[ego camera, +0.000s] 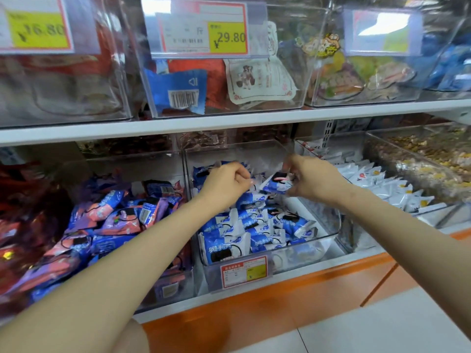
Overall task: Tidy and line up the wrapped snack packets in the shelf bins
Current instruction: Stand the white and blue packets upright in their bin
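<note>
**Right grip [311, 177] pinches a blue-and-white packet [276, 184] over the middle bin [313, 250]**

The packet sits tilted in the fingertips, above the rear of this clear bin on the lower shelf [331, 262]. The left grip [226, 182] is curled tight just beside it; whether it holds anything cannot be told. More blue-and-white packets [229, 240] lie heaped toward the bin's front. Purple-and-pink packets [114, 215] fill the bin to the left, white packets [387, 189] the one to the right.

The middle clear bin [328, 236] is open on top, with passing room beneath the white upper shelf board [153, 128]. Blue-and-white packets [224, 240] crowd its left and front, while its right side shows bare floor. Clear walls close it off from both neighbouring bins.
</note>
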